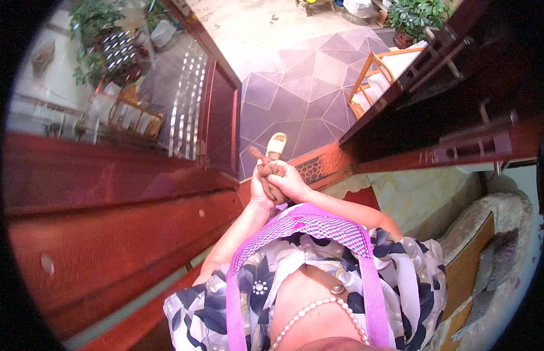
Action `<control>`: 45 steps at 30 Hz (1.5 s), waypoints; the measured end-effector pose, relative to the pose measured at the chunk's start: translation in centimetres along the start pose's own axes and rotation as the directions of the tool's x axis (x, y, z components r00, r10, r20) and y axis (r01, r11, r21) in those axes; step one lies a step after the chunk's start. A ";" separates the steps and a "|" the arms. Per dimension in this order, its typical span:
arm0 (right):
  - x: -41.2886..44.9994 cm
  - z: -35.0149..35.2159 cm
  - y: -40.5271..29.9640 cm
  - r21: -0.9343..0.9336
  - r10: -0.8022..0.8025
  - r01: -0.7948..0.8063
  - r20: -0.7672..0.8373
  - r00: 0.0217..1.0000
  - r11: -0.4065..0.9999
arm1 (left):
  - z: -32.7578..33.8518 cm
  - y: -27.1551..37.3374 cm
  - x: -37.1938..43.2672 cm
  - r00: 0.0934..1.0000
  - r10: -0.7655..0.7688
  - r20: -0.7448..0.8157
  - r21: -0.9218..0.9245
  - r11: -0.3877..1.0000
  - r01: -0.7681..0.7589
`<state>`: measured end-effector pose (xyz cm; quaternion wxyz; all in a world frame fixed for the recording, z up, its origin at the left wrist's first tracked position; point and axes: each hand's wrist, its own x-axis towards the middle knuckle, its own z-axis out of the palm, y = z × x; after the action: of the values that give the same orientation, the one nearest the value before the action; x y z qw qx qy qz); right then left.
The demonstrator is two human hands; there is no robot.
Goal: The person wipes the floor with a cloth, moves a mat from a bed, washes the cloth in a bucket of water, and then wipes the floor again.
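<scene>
A brown cloth (272, 189), bunched and twisted, is held between my two hands in front of my purple checked apron (298, 221). My left hand (259, 191) grips it from the left side. My right hand (291, 182) is closed around its upper part from the right. One end of the cloth sticks out past my fingers towards the doorway. Beyond the hands, a foot in a pale yellow slipper (277, 141) stands on the patterned tiles.
A red-brown door with glass panes (221, 118) stands at the left, and a dark door leaf (430, 87) at the right. Between them lies the threshold (316, 169). Outside are a wooden chair (368, 83) and a potted plant (414, 17). A sofa (465, 259) is at the lower right.
</scene>
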<state>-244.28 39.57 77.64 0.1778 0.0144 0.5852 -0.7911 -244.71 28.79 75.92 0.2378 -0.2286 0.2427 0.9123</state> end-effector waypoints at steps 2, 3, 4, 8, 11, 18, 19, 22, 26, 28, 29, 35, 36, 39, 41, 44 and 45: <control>4.6 -3.0 -0.1 -0.009 -0.051 0.050 -0.059 0.997 0.999 | 1.5 1.2 5.4 0.988 -0.055 0.144 -0.038 0.997 0.061; 7.1 -4.2 0.2 -0.004 -0.084 0.084 -0.102 0.991 0.996 | 1.6 2.1 8.3 0.961 -0.095 0.260 -0.072 0.990 0.117; 10.0 -5.4 -2.8 0.056 -0.061 0.066 -0.096 0.994 0.996 | 3.6 2.7 12.2 0.999 -0.045 -0.018 -0.077 0.996 0.044; 21.0 -11.5 -4.2 -0.110 -0.112 0.087 -0.253 0.961 0.990 | 10.7 7.3 24.2 0.986 -0.105 -0.130 0.078 0.990 0.116; 27.4 -15.6 -7.4 -0.140 -0.195 0.163 -0.263 0.945 0.977 | 13.6 11.1 31.4 0.927 -0.336 0.169 -0.012 0.939 0.343; 44.4 -22.4 -18.5 0.158 -0.168 0.231 -0.331 0.928 0.960 | 27.4 19.7 47.2 0.998 -0.060 -0.027 0.312 0.948 0.065; 46.9 -23.1 -20.1 0.175 -0.163 0.230 -0.331 0.930 0.957 | 28.5 21.0 49.5 0.999 -0.013 -0.044 0.335 0.942 0.028; 54.9 -26.5 -23.9 0.064 -0.218 0.244 -0.277 0.936 0.968 | 33.1 25.3 55.3 0.992 0.122 -0.019 0.308 0.945 -0.110; 65.9 -27.9 -29.8 0.138 -0.283 0.305 -0.154 0.947 0.942 | 36.8 31.4 63.2 0.956 0.293 0.001 0.195 0.938 -0.287; 70.2 -28.1 -31.5 0.221 -0.232 0.243 -0.076 0.970 0.944 | 38.0 33.9 65.7 0.926 0.364 -0.100 0.147 0.926 -0.348; 73.0 -27.8 -31.7 0.237 -0.216 0.226 -0.067 0.974 0.945 | 38.0 35.5 67.0 0.921 0.369 -0.123 0.154 0.924 -0.350; 85.8 -27.9 -31.6 0.050 -0.094 0.085 0.226 0.970 0.995 | 37.7 42.1 73.6 0.818 0.391 -0.421 0.081 0.915 -0.395; 87.9 -28.1 -31.7 0.058 -0.091 0.079 0.238 0.967 0.995 | 37.4 42.8 75.2 0.809 0.399 -0.431 0.085 0.911 -0.404; 93.5 -29.4 -31.2 -0.103 -0.045 0.082 0.322 0.946 0.991 | 35.8 45.1 80.6 0.823 0.290 -0.488 -0.057 0.931 -0.361; 97.6 -30.7 -30.9 -0.105 -0.021 0.043 0.201 0.979 0.994 | 36.6 47.2 84.7 0.869 0.214 -0.446 -0.026 0.968 -0.251; 102.7 -33.7 -36.6 -0.053 0.017 -0.009 0.164 0.986 0.999 | 40.5 49.4 91.0 0.878 0.165 -0.450 -0.005 0.982 -0.187; 105.2 -35.3 -37.8 -0.050 0.015 -0.007 0.158 0.987 0.999 | 43.3 50.3 93.0 0.884 0.194 -0.426 -0.008 0.976 -0.218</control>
<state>-360.58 54.07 77.02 0.2282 -0.0496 0.5883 -0.7742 -357.93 44.06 76.90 0.0750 -0.3999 0.2857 0.8677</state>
